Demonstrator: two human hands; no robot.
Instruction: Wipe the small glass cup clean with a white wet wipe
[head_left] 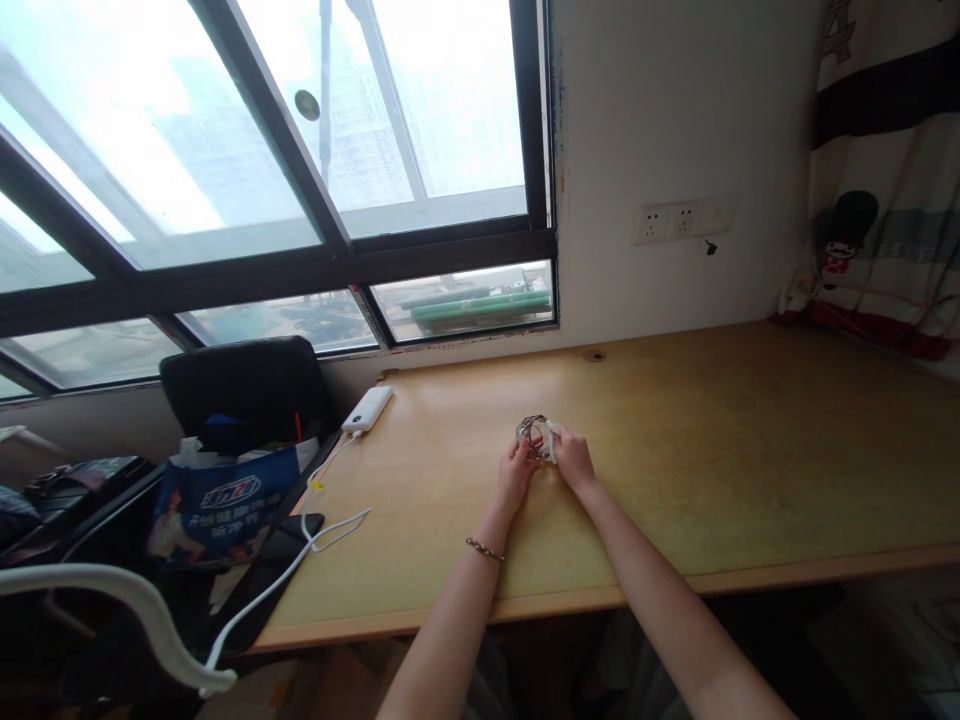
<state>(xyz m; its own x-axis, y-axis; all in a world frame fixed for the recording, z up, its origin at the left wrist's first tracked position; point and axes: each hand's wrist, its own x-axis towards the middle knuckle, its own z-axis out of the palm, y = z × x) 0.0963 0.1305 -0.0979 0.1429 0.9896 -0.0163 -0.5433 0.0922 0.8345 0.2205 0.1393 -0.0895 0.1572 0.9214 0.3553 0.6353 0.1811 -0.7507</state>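
Both forearms reach from the near edge of the desk (750, 450) to its middle, where the left hand (516, 470) and right hand (572, 458) pinch a small coiled cable (534, 436) between their fingertips. Winding seems underway; next needs a firm hold. Its ends are hidden.

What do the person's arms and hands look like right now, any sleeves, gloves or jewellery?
Both forearms are bare, with no sleeves in view and no gloves. The left hand has a thin dark beaded bracelet at the wrist. The right hand and wrist show nothing worn.
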